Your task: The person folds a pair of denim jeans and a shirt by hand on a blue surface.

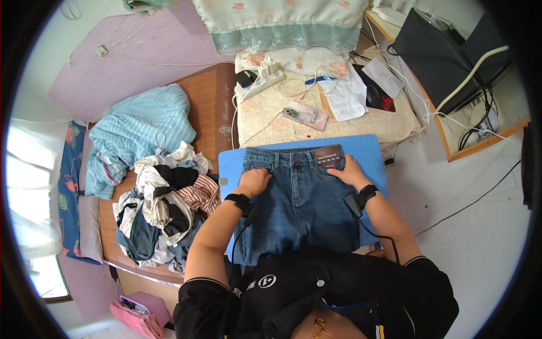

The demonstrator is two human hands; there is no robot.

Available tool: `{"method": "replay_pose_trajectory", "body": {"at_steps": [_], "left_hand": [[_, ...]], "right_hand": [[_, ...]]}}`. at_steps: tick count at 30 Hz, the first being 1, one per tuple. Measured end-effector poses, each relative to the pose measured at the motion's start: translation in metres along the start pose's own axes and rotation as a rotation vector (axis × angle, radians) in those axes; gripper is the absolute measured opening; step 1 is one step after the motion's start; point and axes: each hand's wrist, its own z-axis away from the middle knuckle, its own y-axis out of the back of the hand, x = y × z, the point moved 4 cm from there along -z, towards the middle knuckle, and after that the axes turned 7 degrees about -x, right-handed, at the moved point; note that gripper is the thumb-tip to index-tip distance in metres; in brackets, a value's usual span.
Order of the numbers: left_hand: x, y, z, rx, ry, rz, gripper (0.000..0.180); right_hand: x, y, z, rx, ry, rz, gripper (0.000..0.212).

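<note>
- Head view: the blue jeans (298,206) lie front up beneath both hands, waistband away from the person.
- The left hand (255,182) rests at the pocket on the jeans' left side; its fingertips are hard to make out, so I cannot tell whether it pinches denim.
- The right hand (351,172) is at the opposite end of the waistband, thumb toward the front pocket, beside the brown label (328,156); whether the fingers close on cloth cannot be told.
- Nearer the body than the grip, the black shirt (339,288) covers the lower legs of the jeans.
- The blue tabletop (370,161) shows as a thin strip beyond the waistband and a wider one right of the right hand; its near edge is mostly hidden.
- Left of the left hand, past the table's edge, a clothes pile (169,198) crowds that side, its pieces too tangled to separate.
- Straight beyond the grip, the lace-covered surface (259,127) sits close to the table's far edge, bearing a phone (305,114).
- Right of the right hand, past the table, pale floor (451,209) gives open room, crossed by a black cable (471,199).
</note>
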Motion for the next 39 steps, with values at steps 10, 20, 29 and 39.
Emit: {"method": "replay_pose_trajectory", "body": {"at_steps": [10,20,29,39], "left_hand": [[-0.014,-0.003,0.02,0.62,-0.018,-0.059,0.039],[-0.057,-0.038,0.019,0.422,0.477,0.415,0.069],[-0.066,-0.031,0.009,0.561,0.552,0.249,0.059],[0.053,-0.047,0.024,0.502,-0.142,-0.079,0.067]], "right_hand": [[0.019,-0.005,0.001,0.24,-0.031,-0.022,0.045],[0.044,-0.027,0.041,0.181,-0.021,0.035,0.036],[0.056,-0.028,0.001,0.22,-0.114,0.09,0.02],[-0.022,-0.058,0.06,0.267,0.496,0.443,0.055]]}}
